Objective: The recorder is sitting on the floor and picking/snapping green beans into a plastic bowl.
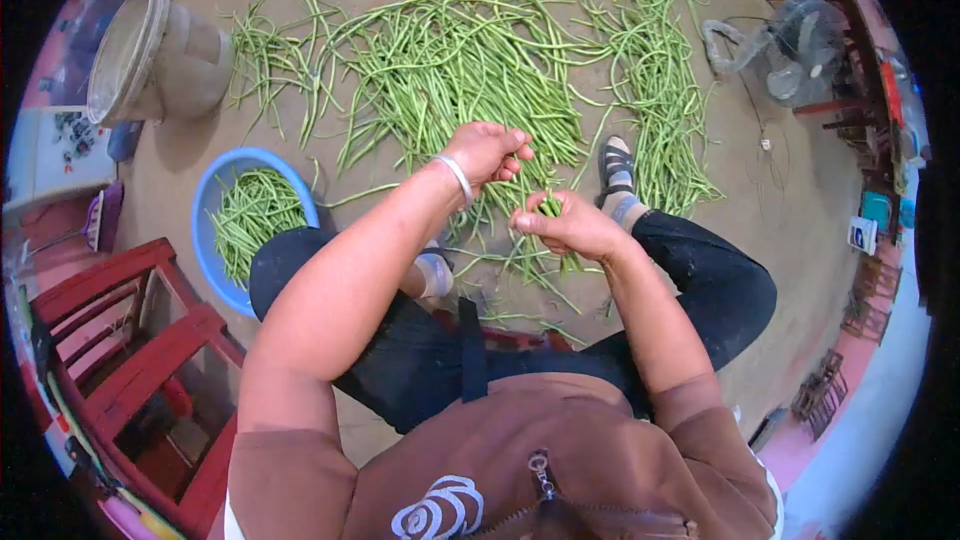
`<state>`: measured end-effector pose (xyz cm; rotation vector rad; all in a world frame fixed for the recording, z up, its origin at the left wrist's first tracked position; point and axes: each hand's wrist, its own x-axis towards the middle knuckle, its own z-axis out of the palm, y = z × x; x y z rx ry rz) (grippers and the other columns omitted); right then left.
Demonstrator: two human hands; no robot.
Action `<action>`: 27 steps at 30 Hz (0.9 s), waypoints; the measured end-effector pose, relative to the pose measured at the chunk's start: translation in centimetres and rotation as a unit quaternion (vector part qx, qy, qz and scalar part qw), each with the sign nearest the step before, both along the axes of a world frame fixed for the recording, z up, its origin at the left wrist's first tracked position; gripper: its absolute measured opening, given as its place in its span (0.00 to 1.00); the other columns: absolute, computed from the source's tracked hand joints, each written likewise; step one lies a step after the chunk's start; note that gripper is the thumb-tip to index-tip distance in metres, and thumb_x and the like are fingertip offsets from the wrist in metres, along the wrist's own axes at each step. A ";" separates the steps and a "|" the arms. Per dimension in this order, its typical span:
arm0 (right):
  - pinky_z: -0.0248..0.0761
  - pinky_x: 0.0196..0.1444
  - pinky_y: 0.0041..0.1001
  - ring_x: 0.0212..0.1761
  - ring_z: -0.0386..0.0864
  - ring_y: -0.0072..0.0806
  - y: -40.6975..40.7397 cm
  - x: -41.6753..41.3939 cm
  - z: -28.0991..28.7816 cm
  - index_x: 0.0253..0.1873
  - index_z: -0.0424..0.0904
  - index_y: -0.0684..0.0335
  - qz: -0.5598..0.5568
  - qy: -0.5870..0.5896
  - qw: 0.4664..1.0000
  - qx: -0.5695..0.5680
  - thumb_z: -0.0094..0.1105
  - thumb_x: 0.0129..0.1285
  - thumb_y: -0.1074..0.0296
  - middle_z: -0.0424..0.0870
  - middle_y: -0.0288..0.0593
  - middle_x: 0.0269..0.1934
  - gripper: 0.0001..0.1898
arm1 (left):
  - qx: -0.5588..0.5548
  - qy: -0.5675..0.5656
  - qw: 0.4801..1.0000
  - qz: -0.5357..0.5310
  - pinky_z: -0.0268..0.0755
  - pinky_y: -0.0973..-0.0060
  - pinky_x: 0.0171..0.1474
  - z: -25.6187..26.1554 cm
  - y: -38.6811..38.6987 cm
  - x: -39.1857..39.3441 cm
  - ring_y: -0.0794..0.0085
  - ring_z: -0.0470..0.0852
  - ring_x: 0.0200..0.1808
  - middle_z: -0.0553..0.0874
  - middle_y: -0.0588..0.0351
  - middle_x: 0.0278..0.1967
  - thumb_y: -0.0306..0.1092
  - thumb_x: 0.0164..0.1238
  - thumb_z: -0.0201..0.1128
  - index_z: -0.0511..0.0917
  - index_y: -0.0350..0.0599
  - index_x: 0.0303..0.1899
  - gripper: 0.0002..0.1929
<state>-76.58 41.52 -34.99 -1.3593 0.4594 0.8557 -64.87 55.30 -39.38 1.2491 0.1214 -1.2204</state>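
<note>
Just in front of the big heap of long green beans (457,67), my left hand (487,154) has its thumb and fingers pinched together. A thin bean appears to pass between them, partly hidden by the fingers. Lower and to the right, my right hand (574,225) is closed around a small bunch of green bean pieces (551,205), whose ends stick out above and below the fist. To the left, by my knee, a blue plastic basin (202,225) holds many short bean pieces (259,217).
A second bean pile (660,90) lies at the right, beside my sandalled foot (619,169). A plastic bucket (180,60) stands at the upper left. A red wooden chair (150,375) is close at my left. Clear plastic wrapping (802,45) lies far right.
</note>
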 end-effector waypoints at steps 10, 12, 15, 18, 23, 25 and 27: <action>0.49 0.14 0.17 0.14 0.57 0.15 -0.9 0.4 1.3 0.37 0.73 0.65 -0.213 -0.010 0.974 0.081 0.47 0.60 0.64 0.68 0.32 0.22 0.10 | -0.047 -0.042 0.998 -0.007 0.73 0.86 0.29 2.7 -1.5 0.2 0.82 0.77 0.26 0.82 0.60 0.32 0.36 0.66 0.56 0.77 0.39 0.42 0.11; 0.50 0.14 0.17 0.14 0.58 0.15 -1.2 0.4 0.5 0.35 0.73 0.64 -0.228 -0.010 0.969 0.094 0.47 0.59 0.64 0.68 0.32 0.22 0.09 | -0.043 -0.063 0.996 0.041 0.73 0.85 0.30 3.0 -1.5 1.2 0.82 0.77 0.26 0.82 0.59 0.33 0.36 0.66 0.55 0.77 0.39 0.42 0.11; 0.54 0.15 0.18 0.14 0.59 0.16 -1.3 0.3 -0.5 0.32 0.70 0.62 -0.258 -0.001 0.959 0.117 0.47 0.56 0.63 0.68 0.33 0.21 0.08 | -0.047 -0.101 0.982 0.150 0.74 0.84 0.32 3.6 -0.9 3.2 0.81 0.77 0.27 0.83 0.58 0.33 0.35 0.68 0.52 0.77 0.39 0.43 0.11; 0.54 0.16 0.19 0.15 0.60 0.18 -1.2 0.4 -1.3 0.32 0.69 0.61 -0.326 -0.002 0.937 0.123 0.47 0.55 0.63 0.66 0.33 0.21 0.08 | -0.050 -0.134 0.968 0.205 0.74 0.84 0.31 4.4 -0.3 4.1 0.81 0.77 0.27 0.82 0.59 0.33 0.35 0.67 0.53 0.77 0.39 0.42 0.11; 0.54 0.16 0.20 0.14 0.59 0.19 -1.2 0.9 -2.3 0.30 0.67 0.62 -0.406 -0.010 0.907 0.113 0.46 0.56 0.63 0.66 0.35 0.21 0.08 | -0.054 -0.200 0.956 0.210 0.75 0.83 0.28 4.4 0.2 3.9 0.81 0.77 0.23 0.84 0.56 0.30 0.33 0.63 0.58 0.80 0.36 0.34 0.09; 0.53 0.15 0.19 0.14 0.58 0.19 -1.4 1.0 -3.0 0.29 0.66 0.60 -0.478 -0.014 0.874 0.087 0.44 0.58 0.63 0.65 0.35 0.20 0.09 | -0.053 -0.194 0.959 0.200 0.74 0.84 0.28 4.5 0.2 3.6 0.82 0.77 0.23 0.84 0.57 0.30 0.34 0.64 0.58 0.80 0.35 0.36 0.10; 0.53 0.15 0.19 0.14 0.58 0.18 -1.9 0.9 -3.3 0.31 0.66 0.59 -0.510 -0.021 0.853 0.106 0.44 0.59 0.63 0.65 0.33 0.21 0.07 | -0.062 -0.177 0.968 0.166 0.73 0.85 0.31 4.6 0.7 3.7 0.82 0.77 0.27 0.83 0.59 0.31 0.36 0.65 0.58 0.78 0.38 0.41 0.11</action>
